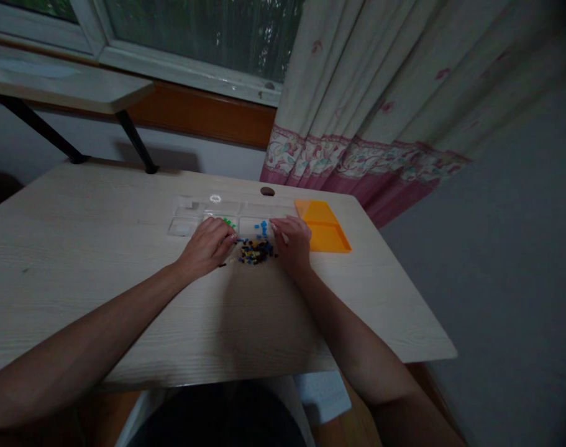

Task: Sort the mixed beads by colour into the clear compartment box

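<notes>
A loose pile of tiny building bricks [257, 252], mostly black, blue and yellow, lies on the table between my hands. My left hand [208, 247] is at the pile's left edge, thumb and fingers pinched together; whatever is between them is too small to make out. At the upper right of the pile, my right hand [293, 241] has its fingertips drawn in, and their contents cannot be made out. Just beyond is a clear plastic compartment box [243, 209]. One compartment holds blue bricks [263, 228], another green bricks [228, 222], partly hidden by my left hand.
An orange tray [330, 238] lies right of my right hand. The pale wooden table [124, 248] has a cable hole [267, 191] near its back edge. A raised shelf [77, 81] on black legs stands at back left. A curtain [352, 124] hangs behind the table's right side.
</notes>
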`<state>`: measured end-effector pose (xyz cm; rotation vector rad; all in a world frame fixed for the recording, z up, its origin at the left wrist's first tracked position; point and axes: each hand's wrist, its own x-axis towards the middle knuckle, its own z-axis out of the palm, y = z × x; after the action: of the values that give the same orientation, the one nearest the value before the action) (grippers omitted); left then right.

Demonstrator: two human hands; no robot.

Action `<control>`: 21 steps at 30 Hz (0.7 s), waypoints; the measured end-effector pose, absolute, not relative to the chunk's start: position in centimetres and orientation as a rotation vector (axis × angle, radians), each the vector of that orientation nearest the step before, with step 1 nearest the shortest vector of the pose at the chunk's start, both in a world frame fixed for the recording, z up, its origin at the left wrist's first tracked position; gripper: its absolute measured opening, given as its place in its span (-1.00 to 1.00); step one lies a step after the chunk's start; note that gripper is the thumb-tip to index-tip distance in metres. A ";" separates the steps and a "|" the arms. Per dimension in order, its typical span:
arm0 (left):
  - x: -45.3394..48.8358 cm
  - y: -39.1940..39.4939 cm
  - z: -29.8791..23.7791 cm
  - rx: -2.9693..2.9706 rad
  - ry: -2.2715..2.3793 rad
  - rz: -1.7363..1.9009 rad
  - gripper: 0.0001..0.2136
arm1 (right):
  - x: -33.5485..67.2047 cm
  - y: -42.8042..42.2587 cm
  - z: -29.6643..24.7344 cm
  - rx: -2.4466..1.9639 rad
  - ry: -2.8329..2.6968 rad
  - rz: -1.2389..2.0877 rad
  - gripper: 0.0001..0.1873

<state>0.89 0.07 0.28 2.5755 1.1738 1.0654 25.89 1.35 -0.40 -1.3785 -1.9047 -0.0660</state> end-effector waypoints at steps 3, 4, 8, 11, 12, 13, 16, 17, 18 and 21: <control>0.8 0.1 0.2 2.591 1.190 1.045 -0.80 | 25.8 1.3 -0.4 -1.379 -1.913 -0.049 -0.69; 0.8 0.1 0.1 2.601 1.192 1.033 -0.79 | 25.7 1.3 -0.4 -1.378 -1.914 -0.043 -0.68; 0.7 0.2 -0.1 2.664 1.178 0.970 -0.74 | 25.7 1.4 -0.5 -1.374 -1.921 -0.024 -0.67; 0.6 0.2 -0.3 2.708 1.193 0.931 -0.72 | 25.8 1.4 -0.7 -1.374 -1.938 -0.011 -0.66; 0.7 0.2 -0.3 2.719 1.204 0.916 -0.71 | 25.8 1.4 -0.7 -1.372 -1.941 -0.009 -0.66; 0.7 0.1 -0.3 2.731 1.215 0.897 -0.71 | 25.8 1.4 -0.7 -1.369 -1.942 -0.009 -0.66; 0.7 0.0 -0.3 2.781 1.239 0.820 -0.71 | 25.7 1.3 -0.7 -1.366 -1.953 -0.003 -0.65; 0.7 0.0 -0.3 2.799 1.241 0.799 -0.71 | 25.7 1.3 -0.6 -1.364 -1.957 -0.001 -0.65; 0.7 0.0 -0.3 2.813 1.240 0.782 -0.72 | 25.6 1.3 -0.6 -1.360 -1.961 0.002 -0.65; 0.6 0.1 -0.4 2.817 1.222 0.773 -0.74 | 25.6 1.3 -0.6 -1.344 -1.961 0.003 -0.65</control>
<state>0.65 0.10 -0.41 2.8171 1.2216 0.7735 25.58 1.34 -0.55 -1.3440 -1.9606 0.0028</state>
